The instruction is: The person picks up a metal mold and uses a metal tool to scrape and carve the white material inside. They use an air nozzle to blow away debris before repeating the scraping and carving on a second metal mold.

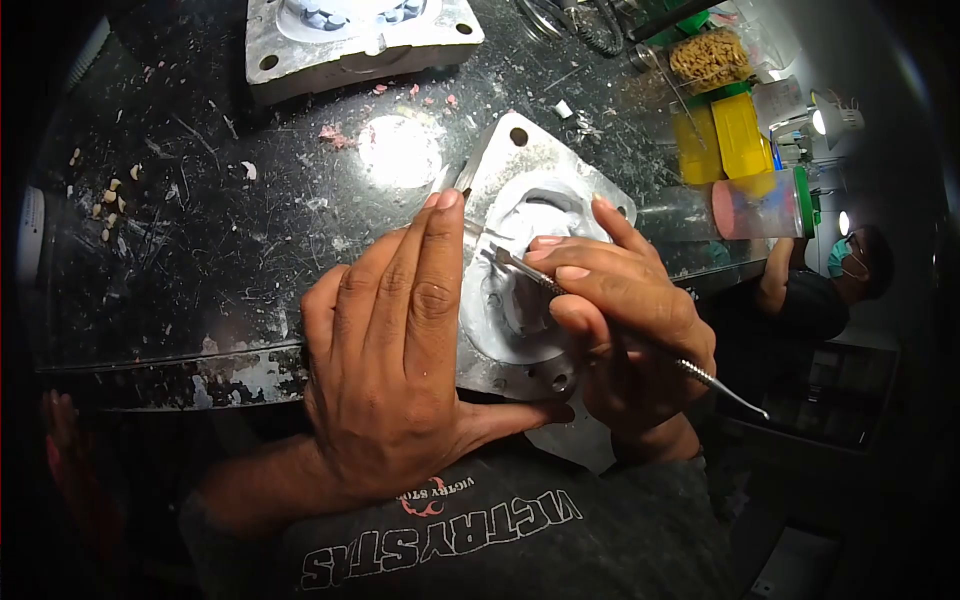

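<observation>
My left hand (pixel 395 340) lies flat, fingers together, over the left side of a square metal flask half (pixel 530 160) with corner holes, steadying it at the bench edge. White plaster (pixel 540 205) fills its middle. My right hand (pixel 620 320) grips a thin metal hand instrument (pixel 715 383) like a pen. Its tip (pixel 497 253) touches the plaster near my left fingertips.
A second metal flask half (pixel 350 45) sits at the far edge of the scratched black bench (pixel 200 230). Small pale crumbs (pixel 110 200) lie at the left. Yellow and clear containers (pixel 735 140) stand at the right. A masked person (pixel 830 290) is beyond the bench.
</observation>
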Action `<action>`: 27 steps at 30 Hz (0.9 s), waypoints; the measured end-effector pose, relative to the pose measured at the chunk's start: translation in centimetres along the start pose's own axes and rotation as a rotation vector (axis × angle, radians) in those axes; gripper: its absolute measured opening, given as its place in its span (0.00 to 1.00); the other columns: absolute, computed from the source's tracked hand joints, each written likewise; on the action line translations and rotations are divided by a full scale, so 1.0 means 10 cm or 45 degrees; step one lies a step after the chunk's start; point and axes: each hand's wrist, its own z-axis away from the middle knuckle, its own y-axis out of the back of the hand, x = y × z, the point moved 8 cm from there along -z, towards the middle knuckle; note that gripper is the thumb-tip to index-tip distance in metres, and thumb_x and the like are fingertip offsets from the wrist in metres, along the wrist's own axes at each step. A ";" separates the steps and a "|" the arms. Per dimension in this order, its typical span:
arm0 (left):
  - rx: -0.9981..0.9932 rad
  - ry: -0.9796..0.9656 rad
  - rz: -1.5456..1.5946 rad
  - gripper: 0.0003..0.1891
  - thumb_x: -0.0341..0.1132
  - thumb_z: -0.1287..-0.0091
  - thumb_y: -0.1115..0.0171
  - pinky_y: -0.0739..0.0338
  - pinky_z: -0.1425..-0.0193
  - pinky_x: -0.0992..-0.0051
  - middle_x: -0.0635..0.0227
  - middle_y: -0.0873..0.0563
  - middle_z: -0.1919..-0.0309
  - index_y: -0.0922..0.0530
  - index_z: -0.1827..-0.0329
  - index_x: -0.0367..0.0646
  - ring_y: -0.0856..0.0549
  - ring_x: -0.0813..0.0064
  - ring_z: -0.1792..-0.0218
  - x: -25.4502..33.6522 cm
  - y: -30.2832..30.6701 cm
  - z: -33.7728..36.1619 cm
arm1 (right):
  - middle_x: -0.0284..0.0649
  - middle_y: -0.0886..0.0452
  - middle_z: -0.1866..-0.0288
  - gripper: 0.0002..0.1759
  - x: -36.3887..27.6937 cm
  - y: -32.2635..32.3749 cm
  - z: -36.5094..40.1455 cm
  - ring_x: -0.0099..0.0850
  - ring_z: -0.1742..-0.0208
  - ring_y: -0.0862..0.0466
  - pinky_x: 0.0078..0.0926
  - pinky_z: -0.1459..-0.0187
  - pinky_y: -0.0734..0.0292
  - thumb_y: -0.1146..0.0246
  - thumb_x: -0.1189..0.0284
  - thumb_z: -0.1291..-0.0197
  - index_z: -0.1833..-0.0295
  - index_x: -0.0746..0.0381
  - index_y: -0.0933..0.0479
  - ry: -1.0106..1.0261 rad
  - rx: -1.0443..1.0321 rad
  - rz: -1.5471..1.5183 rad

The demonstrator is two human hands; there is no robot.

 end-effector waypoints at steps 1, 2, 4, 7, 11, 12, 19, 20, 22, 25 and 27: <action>-0.020 -0.008 -0.012 0.74 0.81 0.61 0.25 0.33 0.29 0.52 0.46 0.23 0.29 0.35 0.22 0.25 0.20 0.55 0.32 0.00 -0.01 0.01 | 0.44 0.08 0.48 0.19 -0.01 -0.02 -0.02 0.39 0.42 0.08 0.55 0.27 0.24 0.24 0.77 0.36 0.41 0.60 0.20 0.003 -0.002 0.002; -0.017 -0.007 -0.011 0.74 0.81 0.61 0.25 0.33 0.29 0.52 0.46 0.23 0.29 0.35 0.22 0.25 0.20 0.55 0.32 0.00 0.00 0.00 | 0.47 0.08 0.51 0.13 -0.02 -0.02 -0.03 0.40 0.45 0.07 0.57 0.27 0.26 0.28 0.74 0.30 0.44 0.62 0.20 0.004 0.015 0.021; -0.015 0.005 0.021 0.73 0.80 0.62 0.23 0.34 0.29 0.51 0.47 0.21 0.31 0.33 0.23 0.26 0.20 0.54 0.32 -0.01 0.02 -0.01 | 0.50 0.08 0.55 0.10 -0.04 -0.02 -0.07 0.41 0.48 0.07 0.59 0.26 0.28 0.32 0.70 0.25 0.47 0.64 0.20 0.001 0.027 0.039; -0.011 0.081 0.117 0.70 0.76 0.60 0.19 0.34 0.29 0.52 0.48 0.20 0.33 0.32 0.23 0.27 0.20 0.54 0.33 0.00 0.08 -0.06 | 0.49 0.08 0.56 0.08 -0.09 -0.02 -0.13 0.40 0.49 0.07 0.59 0.26 0.29 0.32 0.73 0.26 0.48 0.65 0.20 0.000 0.008 0.074; 0.024 0.095 0.096 0.64 0.63 0.59 0.13 0.35 0.29 0.54 0.52 0.19 0.33 0.32 0.23 0.30 0.19 0.57 0.35 -0.01 0.02 -0.07 | 0.49 0.08 0.57 0.08 -0.06 -0.01 -0.19 0.39 0.50 0.07 0.60 0.26 0.29 0.33 0.74 0.26 0.47 0.66 0.20 -0.029 -0.068 0.098; 0.024 0.092 0.102 0.64 0.63 0.59 0.13 0.35 0.29 0.54 0.52 0.19 0.33 0.32 0.23 0.30 0.19 0.57 0.35 -0.02 0.02 -0.06 | 0.49 0.08 0.57 0.07 -0.05 -0.02 -0.21 0.39 0.49 0.07 0.60 0.26 0.29 0.33 0.74 0.25 0.47 0.66 0.20 -0.020 -0.081 0.110; 0.010 0.092 0.089 0.64 0.61 0.61 0.12 0.36 0.28 0.54 0.53 0.20 0.31 0.31 0.23 0.31 0.19 0.58 0.35 -0.04 0.03 -0.06 | 0.53 0.10 0.58 0.06 0.23 0.09 -0.18 0.43 0.50 0.07 0.53 0.31 0.19 0.42 0.77 0.20 0.52 0.69 0.22 -0.185 0.123 -0.308; -0.006 0.092 0.104 0.64 0.61 0.61 0.12 0.36 0.28 0.54 0.53 0.20 0.30 0.31 0.23 0.31 0.19 0.58 0.35 -0.04 0.02 -0.05 | 0.53 0.10 0.58 0.06 0.21 0.08 -0.17 0.42 0.50 0.07 0.52 0.32 0.19 0.42 0.77 0.21 0.52 0.69 0.22 -0.189 0.086 -0.274; 0.009 0.078 0.095 0.64 0.62 0.61 0.12 0.36 0.28 0.54 0.53 0.19 0.31 0.31 0.23 0.31 0.19 0.58 0.35 -0.03 0.01 -0.04 | 0.53 0.10 0.57 0.06 0.20 0.07 -0.16 0.42 0.51 0.07 0.52 0.32 0.18 0.40 0.77 0.21 0.51 0.70 0.21 -0.178 0.059 -0.253; 0.029 0.061 0.087 0.65 0.62 0.61 0.12 0.36 0.28 0.54 0.53 0.19 0.31 0.31 0.23 0.31 0.19 0.58 0.35 -0.03 0.03 -0.04 | 0.52 0.10 0.57 0.06 0.17 0.06 -0.17 0.42 0.50 0.07 0.53 0.32 0.19 0.38 0.76 0.22 0.50 0.70 0.21 -0.122 0.025 -0.211; 0.027 0.066 0.082 0.65 0.63 0.61 0.12 0.35 0.28 0.54 0.53 0.19 0.31 0.31 0.23 0.31 0.19 0.58 0.35 -0.04 0.06 -0.02 | 0.53 0.10 0.57 0.07 0.12 0.05 -0.19 0.43 0.50 0.07 0.54 0.32 0.19 0.38 0.76 0.22 0.50 0.71 0.21 -0.108 0.012 -0.200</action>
